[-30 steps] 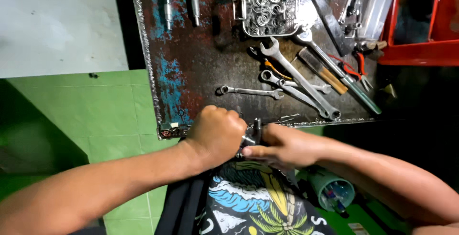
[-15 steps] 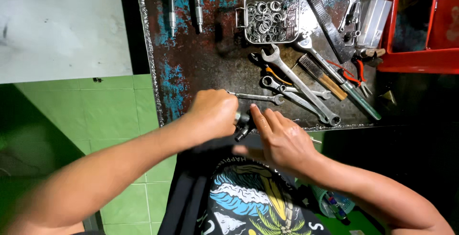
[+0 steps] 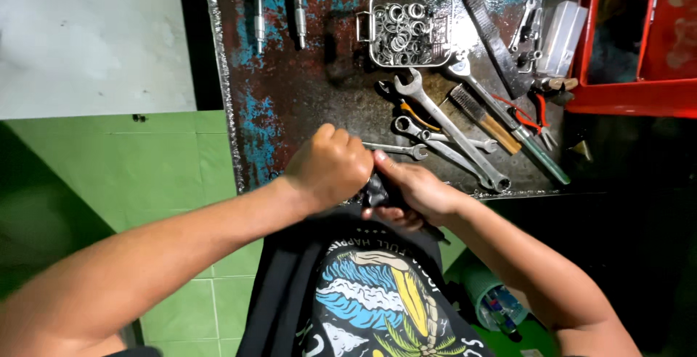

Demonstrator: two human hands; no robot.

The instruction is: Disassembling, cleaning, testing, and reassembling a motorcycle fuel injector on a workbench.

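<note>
I see my left hand (image 3: 330, 164) closed in a fist over a small dark part (image 3: 375, 191) at the near edge of the metal tray (image 3: 290, 103); my right hand (image 3: 415, 191) cups and grips the same part from the other side. Most of the part is hidden, so I cannot tell its shape. I judge it rigid, compact, probably oily and slippery, best held with full fingers around its body. The tray is worn steel with rust and flaking blue paint. On it lie smooth chromed spanners (image 3: 450, 128), a wire basket of steel rings (image 3: 405, 26) and a wood-handled wire brush (image 3: 483, 117).
</note>
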